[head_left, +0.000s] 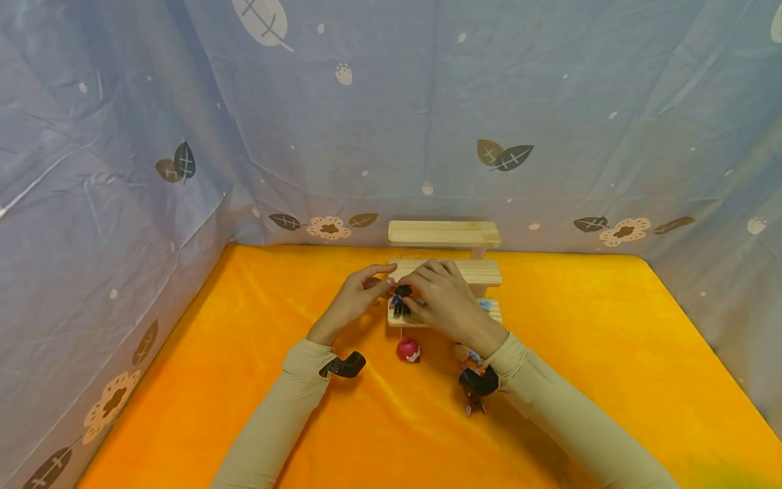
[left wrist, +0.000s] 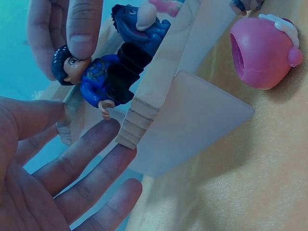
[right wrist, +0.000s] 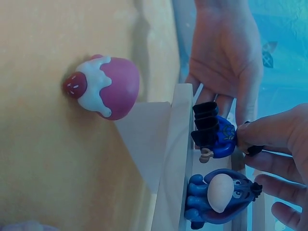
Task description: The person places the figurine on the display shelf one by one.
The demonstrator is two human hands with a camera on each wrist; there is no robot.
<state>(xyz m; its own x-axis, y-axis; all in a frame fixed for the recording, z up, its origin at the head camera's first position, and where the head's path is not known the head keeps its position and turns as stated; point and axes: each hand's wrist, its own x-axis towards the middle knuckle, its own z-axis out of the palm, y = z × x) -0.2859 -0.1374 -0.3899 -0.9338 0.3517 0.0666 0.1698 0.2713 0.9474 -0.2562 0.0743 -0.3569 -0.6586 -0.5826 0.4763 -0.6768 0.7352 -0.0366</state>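
My right hand [head_left: 444,299] pinches the head of a toy figure [right wrist: 222,137] with black hair, a blue top and black legs. The figure stands on the lowest step of a wooden rack [head_left: 444,232], at its left end. Beside it sits a blue donkey figurine [right wrist: 221,197] with a pale muzzle. My left hand [head_left: 354,295] is spread around the rack's left end, palm up in the left wrist view. Its fingertips [left wrist: 126,153] are right at the step's end, close to the figure's arm.
A pink round toy [head_left: 408,350] with white icing lies on the orange cloth [head_left: 293,421] before the rack. Small figurines [head_left: 467,353] lie partly hidden under my right wrist. Something light blue [head_left: 485,304] stands on the low step's right side. Patterned curtains [head_left: 391,122] enclose the table.
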